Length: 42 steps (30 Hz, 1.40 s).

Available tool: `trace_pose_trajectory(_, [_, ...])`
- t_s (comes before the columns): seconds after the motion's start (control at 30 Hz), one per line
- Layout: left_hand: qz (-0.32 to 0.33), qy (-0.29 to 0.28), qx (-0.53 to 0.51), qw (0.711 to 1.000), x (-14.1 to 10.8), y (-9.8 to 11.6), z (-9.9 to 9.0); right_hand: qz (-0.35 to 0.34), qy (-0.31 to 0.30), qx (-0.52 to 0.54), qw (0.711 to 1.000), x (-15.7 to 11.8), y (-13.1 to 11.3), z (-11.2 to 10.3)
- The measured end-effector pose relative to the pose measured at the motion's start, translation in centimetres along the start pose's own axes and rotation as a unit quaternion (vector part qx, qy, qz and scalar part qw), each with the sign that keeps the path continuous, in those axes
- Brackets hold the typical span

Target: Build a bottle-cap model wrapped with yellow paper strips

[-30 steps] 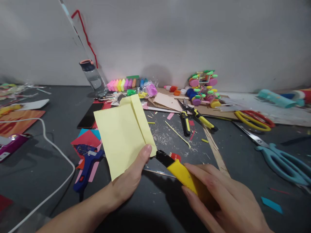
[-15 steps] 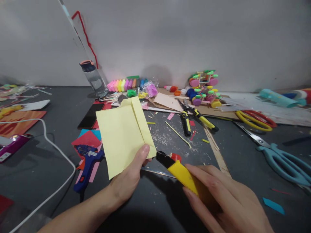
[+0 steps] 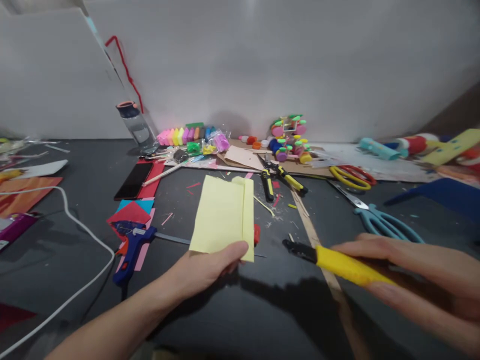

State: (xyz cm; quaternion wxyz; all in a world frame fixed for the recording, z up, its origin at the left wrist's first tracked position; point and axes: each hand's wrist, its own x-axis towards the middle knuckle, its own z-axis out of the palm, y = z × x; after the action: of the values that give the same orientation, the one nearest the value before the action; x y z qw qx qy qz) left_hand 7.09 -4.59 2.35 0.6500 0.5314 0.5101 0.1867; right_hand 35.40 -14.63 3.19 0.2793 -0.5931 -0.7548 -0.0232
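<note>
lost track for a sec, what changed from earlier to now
The right hand has drawn the yellow-handled tool rightward, away from the yellow paper. The left hand has turned the paper so its fold runs straighter up the view. Both still hold on; the glue gun stays put.

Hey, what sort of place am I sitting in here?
Probably a craft workspace, though whether home, classroom or studio I can't tell. The signs are a blue glue gun, light-blue-handled scissors and folded yellow paper in your left hand.
</note>
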Motion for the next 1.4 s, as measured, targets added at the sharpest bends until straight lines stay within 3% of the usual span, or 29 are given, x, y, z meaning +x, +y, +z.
trace_pose_trajectory(0.07, [-0.020,-0.057,-0.046,0.997,-0.6,-1.3,1.4,0.052,-0.039,0.030,0.997,-1.3,0.4,-0.9])
trace_pose_trajectory(0.13, [-0.071,-0.062,-0.148,0.984,-1.4,-3.1,3.1,0.078,-0.022,0.058,0.995,-2.5,0.2,-0.9])
trace_pose_trajectory(0.27, [-0.148,-0.150,-0.237,0.948,-3.2,-6.6,5.8,0.071,-0.009,0.098,0.993,-4.3,-1.6,0.6])
trace_pose_trajectory(0.37, [-0.193,-0.270,-0.183,0.925,-4.8,-7.6,6.2,0.097,-0.019,0.123,0.987,-5.6,-2.9,1.4])
trace_pose_trajectory(0.43, [-0.208,-0.358,-0.100,0.905,-6.0,-6.9,5.7,0.134,-0.025,0.131,0.982,-6.6,-3.5,1.6])
trace_pose_trajectory(0.53, [-0.116,-0.420,0.065,0.898,-7.5,-4.8,4.2,0.179,-0.017,0.119,0.977,-8.6,-4.0,1.7])
trace_pose_trajectory(0.57, [-0.043,-0.421,0.110,0.899,-7.6,-4.2,3.7,0.186,-0.015,0.115,0.976,-9.3,-4.1,1.7])
trace_pose_trajectory(0.63, [0.147,-0.315,0.240,0.907,-7.2,-3.4,3.0,0.189,-0.018,0.106,0.976,-10.6,-4.4,1.7])
trace_pose_trajectory(0.7, [0.309,-0.158,0.372,0.861,-5.9,-3.7,2.7,0.176,-0.024,0.092,0.980,-11.7,-4.7,1.8])
trace_pose_trajectory(0.77, [0.367,-0.106,0.467,0.798,-4.2,-5.0,2.7,0.141,-0.037,0.084,0.986,-12.5,-5.1,1.9])
trace_pose_trajectory(0.9, [0.401,-0.128,0.566,0.709,-2.0,-8.1,2.3,0.067,-0.086,0.090,0.990,-13.3,-5.8,2.2])
trace_pose_trajectory(1.0, [0.421,-0.130,0.593,0.674,-2.1,-9.1,1.6,0.032,-0.110,0.065,0.991,-13.7,-6.0,2.5])
trace_pose_trajectory(1.4, [0.431,-0.152,0.564,0.688,-2.0,-9.1,0.5,-0.023,-0.102,-0.008,0.994,-13.0,-4.8,2.9])
